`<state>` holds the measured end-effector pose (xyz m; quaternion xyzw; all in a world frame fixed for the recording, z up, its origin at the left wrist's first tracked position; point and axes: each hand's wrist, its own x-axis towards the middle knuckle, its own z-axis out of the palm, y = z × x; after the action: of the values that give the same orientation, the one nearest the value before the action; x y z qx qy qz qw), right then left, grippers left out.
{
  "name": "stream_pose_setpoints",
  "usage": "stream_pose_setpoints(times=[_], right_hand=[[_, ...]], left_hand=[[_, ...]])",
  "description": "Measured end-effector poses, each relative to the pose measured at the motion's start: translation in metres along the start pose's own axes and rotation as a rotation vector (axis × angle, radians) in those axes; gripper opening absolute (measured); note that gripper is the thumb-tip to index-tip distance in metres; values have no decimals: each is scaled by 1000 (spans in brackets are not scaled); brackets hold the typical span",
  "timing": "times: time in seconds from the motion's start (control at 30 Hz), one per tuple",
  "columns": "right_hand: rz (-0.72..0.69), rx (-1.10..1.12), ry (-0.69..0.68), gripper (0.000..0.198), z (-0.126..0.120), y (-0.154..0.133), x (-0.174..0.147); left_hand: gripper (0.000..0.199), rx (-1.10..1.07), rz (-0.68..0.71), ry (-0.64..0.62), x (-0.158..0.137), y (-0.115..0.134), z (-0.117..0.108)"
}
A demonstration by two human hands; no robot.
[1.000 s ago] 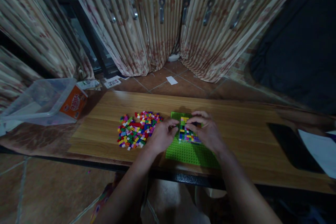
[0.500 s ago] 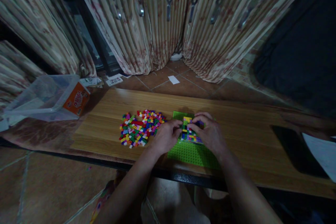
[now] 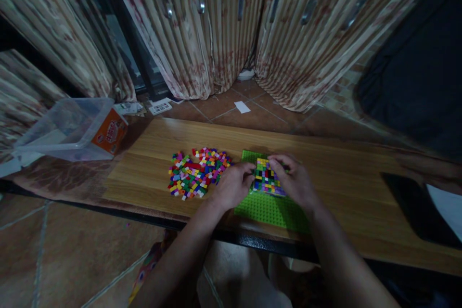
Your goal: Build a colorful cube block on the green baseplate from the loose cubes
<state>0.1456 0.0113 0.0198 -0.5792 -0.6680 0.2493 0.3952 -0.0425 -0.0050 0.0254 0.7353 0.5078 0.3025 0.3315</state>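
Observation:
A block of multicoloured toy bricks (image 3: 266,179) stands on the green baseplate (image 3: 269,210), its top a mix of yellow, purple, blue and black. My left hand (image 3: 236,180) is at the block's left side, thumb and fingers closed together by its edge; whether a small brick is between them is hidden. My right hand (image 3: 294,178) reaches over the right side, fingers curled round the block's far right corner and edge. Left of my hands lies a loose heap of small coloured bricks (image 3: 193,180) on the wooden table.
The wooden table (image 3: 144,168) carries a black flat panel (image 3: 411,207) with a white paper sheet (image 3: 445,209) at the right. A clear plastic bin (image 3: 68,142) with an orange label stands at the left. Striped curtains (image 3: 187,48) hang behind, and papers (image 3: 160,106) lie beyond the table.
The view has shifted slightly, so everything sits a little differently. My right hand's fingers have drawn back from the top of the block toward its right edge. My left hand stays at the left side.

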Motion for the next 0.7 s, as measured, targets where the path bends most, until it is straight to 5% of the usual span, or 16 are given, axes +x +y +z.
stream_pose_setpoints(times=[0.7], right_hand=[[75,112,-72,25,17,1,2]], left_hand=[[29,4,36,31,-1,-1,2]])
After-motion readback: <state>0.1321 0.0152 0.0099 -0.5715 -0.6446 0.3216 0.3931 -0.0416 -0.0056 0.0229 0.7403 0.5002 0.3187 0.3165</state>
